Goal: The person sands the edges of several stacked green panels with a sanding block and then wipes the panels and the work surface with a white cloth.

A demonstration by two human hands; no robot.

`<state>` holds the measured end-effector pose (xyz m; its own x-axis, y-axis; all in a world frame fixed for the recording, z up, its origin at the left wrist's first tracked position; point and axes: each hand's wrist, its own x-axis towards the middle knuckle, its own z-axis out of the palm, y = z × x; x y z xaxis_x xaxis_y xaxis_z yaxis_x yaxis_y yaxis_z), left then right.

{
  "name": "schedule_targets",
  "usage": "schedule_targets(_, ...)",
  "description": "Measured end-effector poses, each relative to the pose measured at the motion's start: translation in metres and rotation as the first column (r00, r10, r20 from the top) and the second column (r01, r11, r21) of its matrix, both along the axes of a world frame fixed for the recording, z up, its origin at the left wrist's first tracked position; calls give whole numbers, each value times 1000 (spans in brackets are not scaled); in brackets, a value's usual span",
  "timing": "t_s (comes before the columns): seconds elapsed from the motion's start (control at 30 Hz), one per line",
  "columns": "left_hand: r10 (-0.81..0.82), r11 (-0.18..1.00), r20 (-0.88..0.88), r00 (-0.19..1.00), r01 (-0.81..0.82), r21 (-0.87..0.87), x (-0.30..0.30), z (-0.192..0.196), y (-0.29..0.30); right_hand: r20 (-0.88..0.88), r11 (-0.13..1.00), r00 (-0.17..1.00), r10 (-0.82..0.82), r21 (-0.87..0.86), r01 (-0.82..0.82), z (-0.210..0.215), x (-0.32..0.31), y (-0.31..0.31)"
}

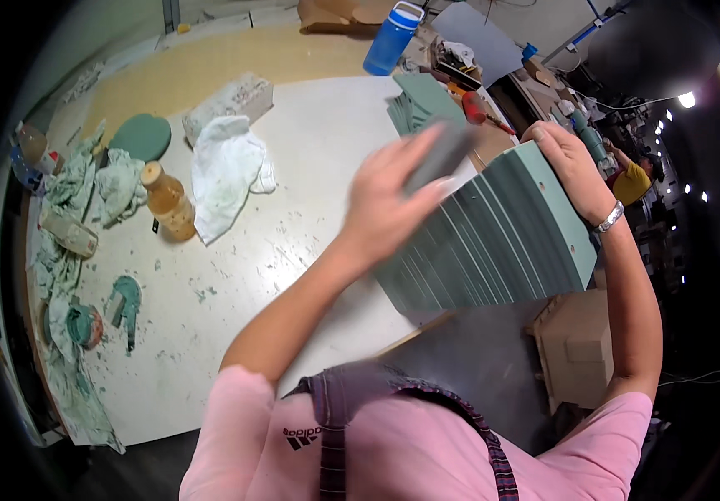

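A thick stack of green sheets (481,246) stands on edge at the table's right side, its many thin edges facing up and toward me. My left hand (387,200), smeared by motion, is closed round a dark grey block (445,153) that looks like a sanding block. It is over the stack's far left part; I cannot tell whether the block touches the edges. At the stack's right end, my right hand (573,171) is wrapped over the far upper corner of the outermost sheet, which has small holes. A metal bracelet (610,217) is on that wrist.
Beyond the stack lie more green pieces (427,98) and a red tool (474,108). A blue bottle (393,40) stands at the back. Leftward on the white table (293,159) are a white cloth (228,167), an amber bottle (168,203) and stained rags (68,242).
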<state>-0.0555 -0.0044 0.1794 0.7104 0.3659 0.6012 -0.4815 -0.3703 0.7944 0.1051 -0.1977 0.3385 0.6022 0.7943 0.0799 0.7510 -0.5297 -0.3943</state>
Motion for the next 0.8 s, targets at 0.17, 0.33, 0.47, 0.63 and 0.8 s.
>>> schedule_targets(0.17,-47,999,113,993,48,-7,13,-10,-25,14,999,999,43,-23,-43,-5,7,-1)
schedule_targets(0.33,-16,982,-181,983,-18,-188,-4,-92,-20,106,997,991,77,16,-80,-5,10,-1)
schedule_targets(0.47,106,994,143,984,-105,-16,3,-25,-31,-85,998,995,51,-19,-52,-3,2,5)
schedule_targets(0.63,-76,957,-386,919,-41,-287,-39,-144,-34,-41,999,998,40,7,-39,-6,-1,10)
schedule_targets(0.8,190,976,187,964,-206,70,1,-5,-29,-95,999,995,-29,33,32,-7,-8,9)
